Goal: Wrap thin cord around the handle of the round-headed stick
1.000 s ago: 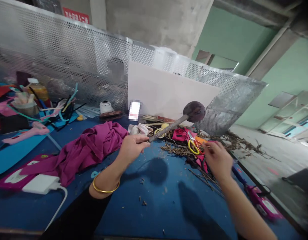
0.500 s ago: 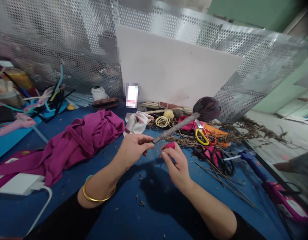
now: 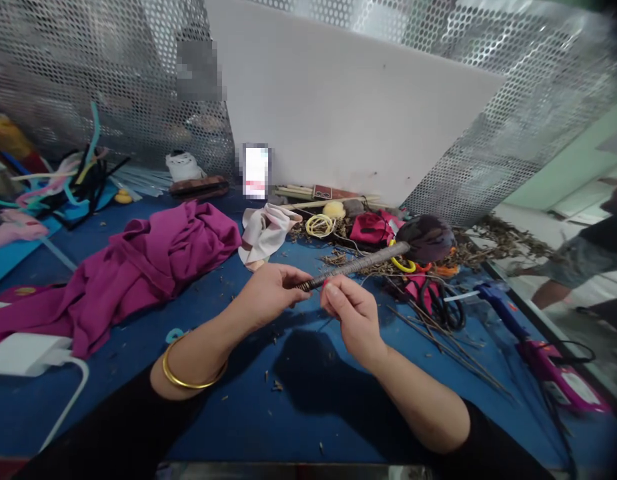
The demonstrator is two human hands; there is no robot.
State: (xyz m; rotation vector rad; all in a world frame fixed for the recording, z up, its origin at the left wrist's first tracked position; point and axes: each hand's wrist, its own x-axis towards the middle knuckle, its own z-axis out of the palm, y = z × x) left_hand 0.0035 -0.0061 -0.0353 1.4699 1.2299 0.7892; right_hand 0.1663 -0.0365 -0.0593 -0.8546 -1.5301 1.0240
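My left hand [image 3: 275, 293] is closed on the near end of a grey wrapped stick [image 3: 358, 264]. At the stick's far end sits a dark round ball [image 3: 426, 238], raised toward the right. My right hand [image 3: 351, 310] is pinched shut close under the stick, by the wrapped part. A bit of pinkish red shows at its fingertips, and a thin strand seems to hang below them; what it holds is too small to make out. Behind the stick lie yellow-handled scissors [image 3: 403, 260], partly covered by the ball and stick.
Purple cloth [image 3: 163, 257] lies left, beside a white charger [image 3: 28, 353]. A white cloth [image 3: 265, 230] and yellow cord [image 3: 320, 226] lie behind my hands. Black-handled scissors [image 3: 451, 310], a glue gun [image 3: 558, 380] and dry twigs [image 3: 453, 357] lie right. Another person [image 3: 583, 247] is beyond the table.
The stick and ball have tilted lower at the far end, and the ball now covers more of the scissors. My right hand has come up against the stick. The camera view has shifted downward.
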